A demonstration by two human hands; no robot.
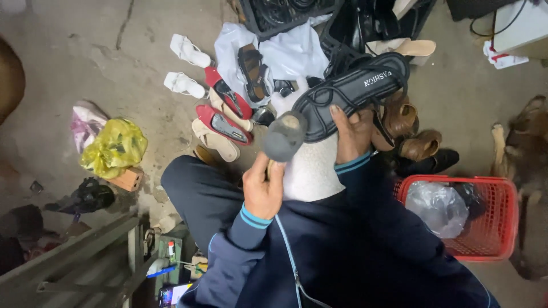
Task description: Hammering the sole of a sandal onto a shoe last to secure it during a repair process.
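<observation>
My right grip is closed around one black strappy sandal, thumb on top of its rear part, holding it sole-side up at centre, above my lap; the insole is smooth and flat, crossed by thin cords, with a small pale printed mark near the far end. My left grip is wrapped round the handle of one brush, whose rounded grey, felt-like head meets the near end of the sandal. Both sleeves are dark blue with two light-blue cuff stripes. Under the work lies one white cloth on my knees. Left of centre, on the concrete floor: two white sandals, two red flat shoes with two beige soles beside them. Far of these, one white plastic sheet carries one brown sandal. Right of my grip: brown leather shoes, count unclear. Near right: one red mesh plastic basket containing one clear crumpled bag. Far left: one crumpled yellow bag.
</observation>
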